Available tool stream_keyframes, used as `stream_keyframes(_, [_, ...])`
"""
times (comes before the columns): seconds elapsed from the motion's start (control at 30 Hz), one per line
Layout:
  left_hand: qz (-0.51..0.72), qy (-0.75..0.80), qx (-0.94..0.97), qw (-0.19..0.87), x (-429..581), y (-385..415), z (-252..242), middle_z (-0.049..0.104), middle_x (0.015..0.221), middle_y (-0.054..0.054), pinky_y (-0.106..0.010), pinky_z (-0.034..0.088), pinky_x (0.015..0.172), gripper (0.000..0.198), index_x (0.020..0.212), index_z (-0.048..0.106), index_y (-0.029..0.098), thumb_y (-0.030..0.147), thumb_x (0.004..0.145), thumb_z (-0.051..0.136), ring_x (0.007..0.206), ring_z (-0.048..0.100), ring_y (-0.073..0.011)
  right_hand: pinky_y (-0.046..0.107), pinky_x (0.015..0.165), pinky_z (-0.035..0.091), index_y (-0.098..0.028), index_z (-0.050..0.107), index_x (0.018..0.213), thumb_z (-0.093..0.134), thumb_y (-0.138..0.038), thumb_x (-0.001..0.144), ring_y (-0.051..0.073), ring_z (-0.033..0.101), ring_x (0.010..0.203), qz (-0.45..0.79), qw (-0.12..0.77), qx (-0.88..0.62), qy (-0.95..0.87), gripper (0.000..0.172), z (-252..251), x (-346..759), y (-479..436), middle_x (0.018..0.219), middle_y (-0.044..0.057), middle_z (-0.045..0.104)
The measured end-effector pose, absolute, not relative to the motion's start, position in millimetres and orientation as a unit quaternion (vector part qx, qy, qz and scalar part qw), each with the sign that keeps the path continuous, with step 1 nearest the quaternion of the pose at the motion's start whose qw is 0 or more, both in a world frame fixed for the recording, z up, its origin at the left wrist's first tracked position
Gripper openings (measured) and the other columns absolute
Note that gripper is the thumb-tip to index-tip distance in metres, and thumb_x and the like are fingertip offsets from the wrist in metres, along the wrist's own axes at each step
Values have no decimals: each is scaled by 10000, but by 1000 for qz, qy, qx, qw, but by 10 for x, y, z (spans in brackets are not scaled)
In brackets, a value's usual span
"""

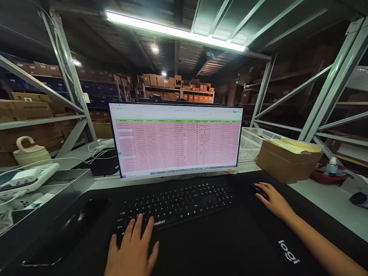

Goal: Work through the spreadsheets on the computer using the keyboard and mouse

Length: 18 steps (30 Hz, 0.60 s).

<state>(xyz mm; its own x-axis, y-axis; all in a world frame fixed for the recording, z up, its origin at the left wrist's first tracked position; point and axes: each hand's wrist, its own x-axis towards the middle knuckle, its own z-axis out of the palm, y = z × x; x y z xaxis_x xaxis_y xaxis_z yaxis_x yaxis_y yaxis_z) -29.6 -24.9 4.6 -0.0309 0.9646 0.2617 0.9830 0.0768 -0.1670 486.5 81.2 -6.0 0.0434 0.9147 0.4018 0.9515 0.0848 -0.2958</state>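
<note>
Our left hand (130,247): fingers spread over near left corner of long black plastic keyboard (178,205), long axis running off rightward; key contact hard to tell. Our right hand (273,202), beyond keyboard's right end, clasps small black rounded mouse (262,193).

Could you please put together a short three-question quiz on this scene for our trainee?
1. Multiple choice: Where does the large cardboard box on the desk stand relative to the monitor, as the wearer sees it?
a) to its left
b) to its right
c) directly in front of it

2. True or false: The left hand is at the keyboard while the right hand holds the mouse.

3. Fill in the blank: The white letters printed on the black desk mat read "____".

Key: 1. b; 2. True; 3. logi
</note>
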Motion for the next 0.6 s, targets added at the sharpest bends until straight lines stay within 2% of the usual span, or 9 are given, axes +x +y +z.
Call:
stream_keyframes(0.33, [-32, -720, -675, 157, -316, -225, 9, 432, 1574, -128, -649, 302, 1142, 602, 1454, 457, 228, 388, 892, 309, 1455, 383, -349, 433, 1050, 515, -363, 570, 1326, 450, -555, 898, 239, 605, 1236, -31, 258, -676, -690, 485, -73, 4882, 816, 1440, 36, 533])
stream_keyframes(0.6, [-26, -722, -678, 136, -276, -264, 110, 417, 1576, -139, -644, 316, 1140, 587, 1460, 442, 234, 351, 897, 326, 1457, 385, -345, 440, 1055, 521, -356, 561, 1333, 447, -631, 892, 247, 585, 1275, -26, 259, -661, -704, 533, -101, 4886, 834, 1435, 36, 550])
